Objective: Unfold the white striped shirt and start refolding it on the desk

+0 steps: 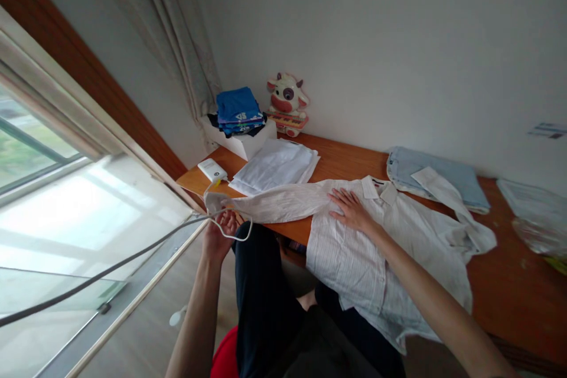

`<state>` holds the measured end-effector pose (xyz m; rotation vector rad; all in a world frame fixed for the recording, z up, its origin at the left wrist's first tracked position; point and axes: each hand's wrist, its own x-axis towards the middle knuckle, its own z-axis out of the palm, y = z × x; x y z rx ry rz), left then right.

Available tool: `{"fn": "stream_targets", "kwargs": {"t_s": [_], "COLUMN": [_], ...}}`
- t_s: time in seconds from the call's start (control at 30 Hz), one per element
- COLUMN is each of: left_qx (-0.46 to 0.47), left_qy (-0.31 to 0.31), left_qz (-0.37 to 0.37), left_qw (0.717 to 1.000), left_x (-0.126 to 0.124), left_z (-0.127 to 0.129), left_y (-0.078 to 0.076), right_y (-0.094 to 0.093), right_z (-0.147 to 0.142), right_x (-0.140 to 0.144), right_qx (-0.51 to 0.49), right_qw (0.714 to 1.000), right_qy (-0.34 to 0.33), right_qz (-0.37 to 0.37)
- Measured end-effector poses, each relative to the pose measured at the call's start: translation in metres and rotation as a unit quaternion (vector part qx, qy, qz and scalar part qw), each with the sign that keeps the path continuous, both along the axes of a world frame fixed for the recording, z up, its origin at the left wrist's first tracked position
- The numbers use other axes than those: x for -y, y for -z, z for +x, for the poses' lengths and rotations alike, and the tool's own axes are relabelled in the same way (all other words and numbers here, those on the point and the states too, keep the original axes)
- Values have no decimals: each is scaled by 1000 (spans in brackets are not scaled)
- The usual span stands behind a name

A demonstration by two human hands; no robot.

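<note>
A white, finely striped button-up shirt (390, 248) lies spread over the table, its collar toward the wall and its lower part hanging over the front edge. One sleeve (283, 204) stretches out to the left. At the cuff end my left hand (221, 230) is closed on the sleeve, its fingertips partly hidden. A pale cable (241, 239) loops across that hand. My right hand (349, 211) lies flat on the shirt near the shoulder, fingers stretched out. The other sleeve (460, 212) is bent and crumpled at the right.
Folded white cloth (274, 165) and a white power bank (212, 171) lie on the wooden table (345, 156). Behind are blue folded clothes (239, 111) on a white box (245, 144) and a cow toy (287, 103). Folded jeans (434, 171) and clear plastic bags (540, 218) sit right.
</note>
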<state>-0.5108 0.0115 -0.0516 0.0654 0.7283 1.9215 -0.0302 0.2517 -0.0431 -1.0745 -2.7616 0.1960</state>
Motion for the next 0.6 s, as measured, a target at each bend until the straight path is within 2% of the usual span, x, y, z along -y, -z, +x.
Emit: {"fn": "stream_targets", "kwargs": {"t_s": [0.1,0.17,0.23,0.33,0.47,0.53,0.6], "left_qx": [-137,-244,-337,-389,-418,-446,-499], "left_qy": [-57,-122,-201,-284,-280,-247,-210], "left_qz": [47,52,-5,-129,-192,-201,-205], "left_qw": [988,961,920,867,843,837,815], "left_x": [-17,-32,-47,-64,-77,-79,-78], "left_z": [7,16,27,41,37,26,14], "left_y": [-20,-25,-21,-5,10,12,12], "right_y": [1,2,2,0,-2,-2,-1], "right_z": [0,0,0,0,-1,-1,0], "right_x": [-1,-1,-1,0,1,1,2], "right_qx": [3,1,0,-2,-3,-4,-5], "right_qw": [1000,1000,1000,1000,1000,1000,1000], "right_qy": [-2,-2,-1,0,-2,-3,-3], "right_qz": [-1,-1,-1,-4,-5,0,4]}}
